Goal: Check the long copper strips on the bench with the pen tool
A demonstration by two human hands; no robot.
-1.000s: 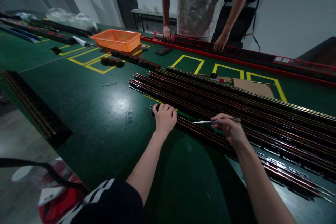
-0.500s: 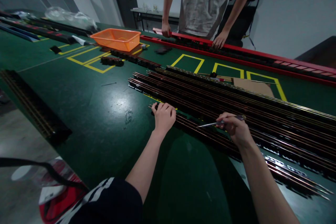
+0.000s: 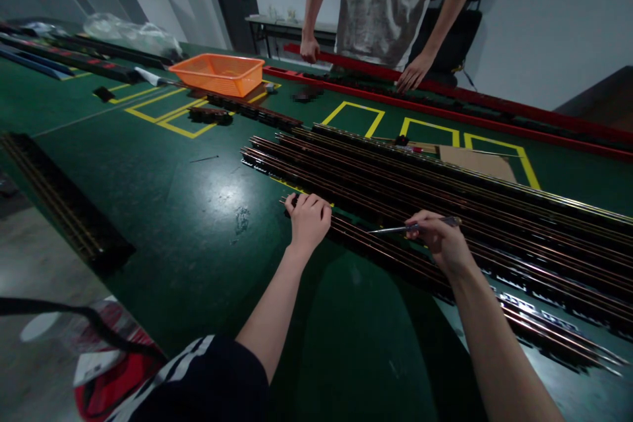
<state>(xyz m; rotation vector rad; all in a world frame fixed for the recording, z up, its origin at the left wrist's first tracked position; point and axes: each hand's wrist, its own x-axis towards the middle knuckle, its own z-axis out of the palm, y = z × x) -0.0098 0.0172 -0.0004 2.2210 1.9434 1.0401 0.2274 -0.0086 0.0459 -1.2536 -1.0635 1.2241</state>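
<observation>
The left hand (image 3: pixel 310 221) has its fingers bent over the left end of a long dark strip (image 3: pixel 390 252) in the middle of the frame, touching it; how tightly they close is hidden beneath the hand. The right hand (image 3: pixel 440 241) has its fingers closed around a slim pointed tool (image 3: pixel 393 229), whose tip reaches the strip; whether it touches is hard to tell. The right wrist and forearm cover part of the strip, which seems to run on toward the lower right.

Just beyond lie more long strips (image 3: pixel 420 188), side by side, cut off by the right edge. Past them sits a piece of cardboard (image 3: pixel 477 165). An orange basket (image 3: pixel 217 79) stands at upper left of centre, with short dark pieces (image 3: pixel 210 115) near it. Another strip (image 3: pixel 64 204) lies at the left edge of the green surface (image 3: pixel 237 303). At the top, a person (image 3: pixel 380 6), head out of frame, has both hands on a red frame (image 3: pixel 356 64).
</observation>
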